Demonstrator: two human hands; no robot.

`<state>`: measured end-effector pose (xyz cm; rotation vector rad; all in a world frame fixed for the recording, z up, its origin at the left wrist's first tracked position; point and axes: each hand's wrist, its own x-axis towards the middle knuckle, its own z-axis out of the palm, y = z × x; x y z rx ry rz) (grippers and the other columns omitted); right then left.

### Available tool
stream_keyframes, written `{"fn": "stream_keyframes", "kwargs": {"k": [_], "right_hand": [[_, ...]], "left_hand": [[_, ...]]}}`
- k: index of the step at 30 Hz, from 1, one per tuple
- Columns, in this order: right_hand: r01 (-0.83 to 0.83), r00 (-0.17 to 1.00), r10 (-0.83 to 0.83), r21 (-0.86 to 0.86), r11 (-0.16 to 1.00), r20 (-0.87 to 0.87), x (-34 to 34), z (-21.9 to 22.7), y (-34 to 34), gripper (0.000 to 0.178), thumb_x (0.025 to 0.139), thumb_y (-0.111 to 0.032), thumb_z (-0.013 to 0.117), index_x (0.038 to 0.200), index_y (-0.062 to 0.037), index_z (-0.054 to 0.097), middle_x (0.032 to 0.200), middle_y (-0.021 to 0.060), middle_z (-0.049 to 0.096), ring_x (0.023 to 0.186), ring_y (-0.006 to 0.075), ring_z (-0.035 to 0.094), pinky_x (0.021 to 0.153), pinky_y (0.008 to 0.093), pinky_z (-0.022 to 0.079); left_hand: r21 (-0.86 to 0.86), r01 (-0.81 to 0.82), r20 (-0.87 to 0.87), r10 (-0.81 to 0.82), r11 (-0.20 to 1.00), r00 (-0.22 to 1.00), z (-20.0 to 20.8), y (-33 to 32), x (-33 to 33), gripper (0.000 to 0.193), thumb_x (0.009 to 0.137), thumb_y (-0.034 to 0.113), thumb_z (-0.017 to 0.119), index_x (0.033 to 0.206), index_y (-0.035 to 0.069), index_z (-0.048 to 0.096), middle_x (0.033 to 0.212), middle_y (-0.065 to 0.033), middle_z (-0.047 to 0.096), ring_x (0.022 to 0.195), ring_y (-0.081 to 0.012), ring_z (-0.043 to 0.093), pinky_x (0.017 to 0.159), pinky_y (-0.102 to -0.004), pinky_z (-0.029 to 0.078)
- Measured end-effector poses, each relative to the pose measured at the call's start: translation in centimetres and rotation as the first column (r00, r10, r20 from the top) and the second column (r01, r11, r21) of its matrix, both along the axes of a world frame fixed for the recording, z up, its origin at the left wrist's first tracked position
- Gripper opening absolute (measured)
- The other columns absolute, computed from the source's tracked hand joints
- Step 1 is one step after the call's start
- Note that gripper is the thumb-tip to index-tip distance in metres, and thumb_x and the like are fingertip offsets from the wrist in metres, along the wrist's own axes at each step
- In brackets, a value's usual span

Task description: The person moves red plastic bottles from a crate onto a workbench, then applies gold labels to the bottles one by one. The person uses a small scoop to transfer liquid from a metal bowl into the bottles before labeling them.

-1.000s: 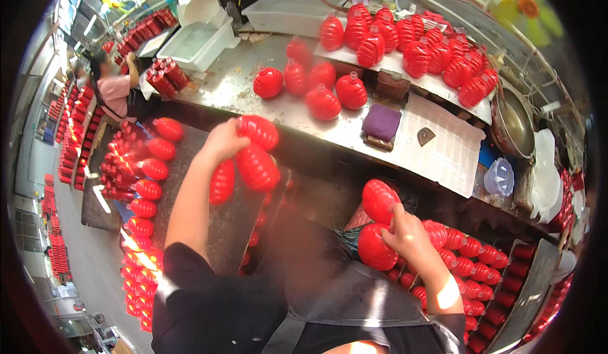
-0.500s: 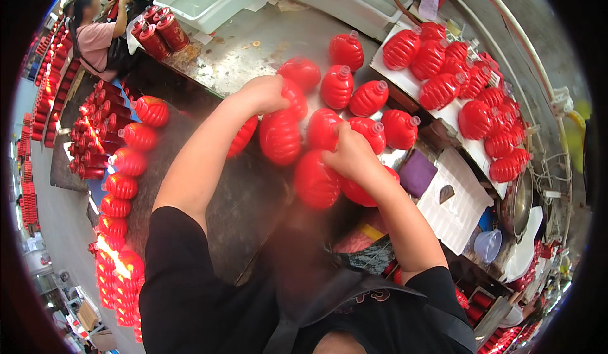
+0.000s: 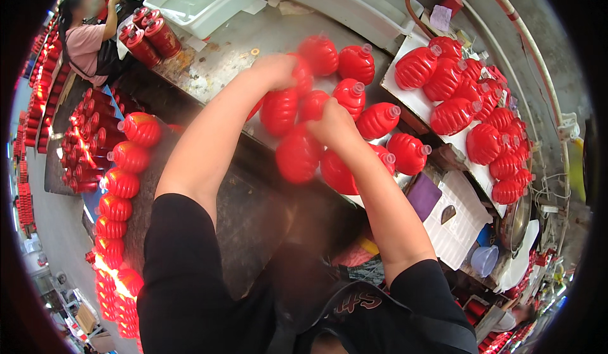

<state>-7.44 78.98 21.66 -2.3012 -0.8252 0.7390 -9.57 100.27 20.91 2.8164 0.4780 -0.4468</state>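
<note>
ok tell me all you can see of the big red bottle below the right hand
The big red bottle is rounded and glossy like plastic, its surface softened by motion blur. The right hand seems to grip its upper end, hiding the neck. In view it overlaps the front edge of the bench. Other red bottles crowd close; contact is unclear.

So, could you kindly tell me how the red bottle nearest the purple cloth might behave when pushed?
The red bottle may feel slippery, given its glossy shine, and could roll once tipped, since its body is rounded.
</note>
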Motion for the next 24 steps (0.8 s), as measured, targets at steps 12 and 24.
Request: {"fn": "stream_keyframes", "kwargs": {"k": [12,24], "right_hand": [[0.089,0.978,-0.105,0.093,0.992,0.182,5.5,-3.1,4.3,0.054,0.075,-0.019,0.077,0.114,0.0136,0.057,0.105,0.0339,0.068,0.104,0.0449,0.068,0.088,0.0479,0.054],[0.145,0.931,-0.207,0.215,0.966,0.301,6.9,-4.8,6.4,0.049,0.080,-0.012,0.074,0.117,0.0110,0.051,0.100,0.0317,0.067,0.098,0.0490,0.066,0.084,0.0514,0.053]], "left_hand": [[0.045,0.097,0.166,-0.103,0.994,0.981,-1.6,3.9,6.7,0.050,0.084,0.022,0.067,0.134,0.016,0.063,0.116,-0.0174,0.071,0.109,-0.0367,0.067,0.093,-0.0470,0.053],[-0.056,-0.157,0.508,0.163,0.986,0.846,-6.3,4.3,7.0,0.058,0.087,0.031,0.068,0.142,0.020,0.054,0.099,-0.0137,0.074,0.095,-0.0360,0.069,0.084,-0.0476,0.054]]}}
